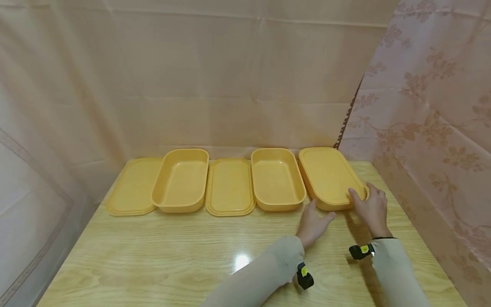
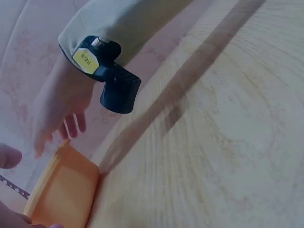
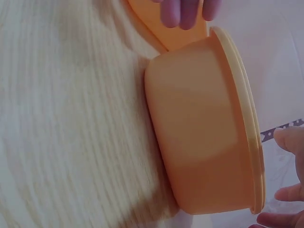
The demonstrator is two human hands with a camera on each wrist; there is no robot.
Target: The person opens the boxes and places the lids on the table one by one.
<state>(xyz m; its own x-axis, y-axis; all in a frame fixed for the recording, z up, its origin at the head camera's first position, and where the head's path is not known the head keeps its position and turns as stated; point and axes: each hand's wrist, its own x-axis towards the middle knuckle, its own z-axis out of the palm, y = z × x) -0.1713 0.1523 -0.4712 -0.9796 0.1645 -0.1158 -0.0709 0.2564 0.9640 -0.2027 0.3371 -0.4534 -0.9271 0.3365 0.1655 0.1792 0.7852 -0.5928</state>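
Observation:
At the right end of the row stands a yellow plastic food container with its lid on (image 1: 330,177); its side wall (image 3: 199,128) fills much of the right wrist view. My right hand (image 1: 371,211) is at its near right corner, thumb and fingers spread. In the right wrist view its fingertips (image 3: 287,139) appear just apart from the lid's rim. By the near left corner is my left hand (image 1: 312,224), thumb and fingers spread apart. Its fingers (image 3: 187,12) show beside the container, holding nothing. Whether either hand touches the container is hard to tell.
Left of it, in a row on the wooden table (image 1: 184,256), lie an uncovered yellow container (image 1: 278,179), a flat yellow lid (image 1: 230,185), another uncovered container (image 1: 180,183) and a second lid (image 1: 134,187). Curtains (image 1: 238,85) hang behind and at both sides.

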